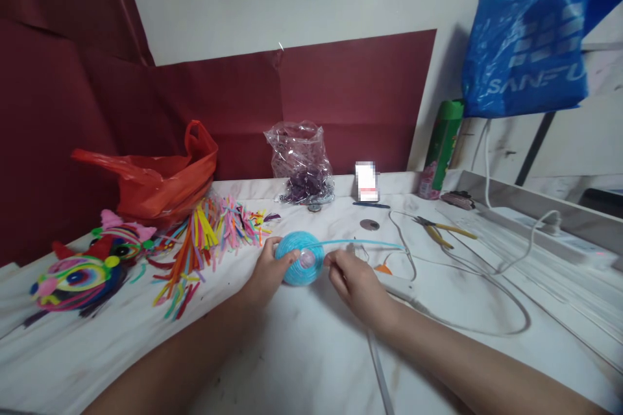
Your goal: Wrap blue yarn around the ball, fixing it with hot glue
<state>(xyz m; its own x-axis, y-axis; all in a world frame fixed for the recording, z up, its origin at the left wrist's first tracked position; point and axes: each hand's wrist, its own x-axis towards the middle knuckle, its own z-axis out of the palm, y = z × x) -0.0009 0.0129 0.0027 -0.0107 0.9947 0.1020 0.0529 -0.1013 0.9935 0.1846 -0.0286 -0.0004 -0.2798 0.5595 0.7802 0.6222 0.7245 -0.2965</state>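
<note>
A round disc of coiled light-blue pipe cleaner is held just above the white tabletop, with a pale shiny round piece at its centre. My left hand is closed around its left side, the thumb lying across its front. At the disc's right edge, my right hand has its fingers curled and pinched against the rim. A loose blue strand runs from the disc's top out to the right, above my right knuckles. Beside that hand, a white corded tool with an orange piece is partly hidden.
Pipe-cleaner animal heads, colourful pipe-cleaner bundles and a red bag fill the left. Behind stands a clear bag of purple pieces. Yellow-handled pliers, looping cables, a power strip and a green can occupy the right.
</note>
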